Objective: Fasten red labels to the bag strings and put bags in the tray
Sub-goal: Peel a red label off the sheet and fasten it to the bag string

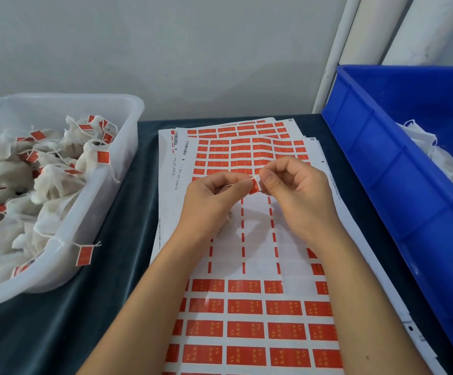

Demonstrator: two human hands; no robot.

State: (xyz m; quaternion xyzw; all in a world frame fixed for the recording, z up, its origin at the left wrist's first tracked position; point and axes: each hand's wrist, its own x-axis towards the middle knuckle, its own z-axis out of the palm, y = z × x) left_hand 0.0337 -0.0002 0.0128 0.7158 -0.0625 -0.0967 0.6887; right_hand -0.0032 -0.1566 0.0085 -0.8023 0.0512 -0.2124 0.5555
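Over the label sheets, my left hand (214, 201) and my right hand (295, 190) meet at a small red label (255, 184). Both pinch it between thumb and forefinger. A white cloth bag (226, 223) hangs under my left palm, mostly hidden, and its string runs up to the label. Sheets of red labels (247, 328) lie beneath, with the middle rows peeled off. The clear tray (111, 190) at the left holds several white bags with red labels on their strings.
A blue crate (398, 185) at the right holds white bags without labels. One labelled string (84, 254) hangs over the clear tray's front rim. The sheets lie on a dark cloth (111, 307). A grey wall stands behind.
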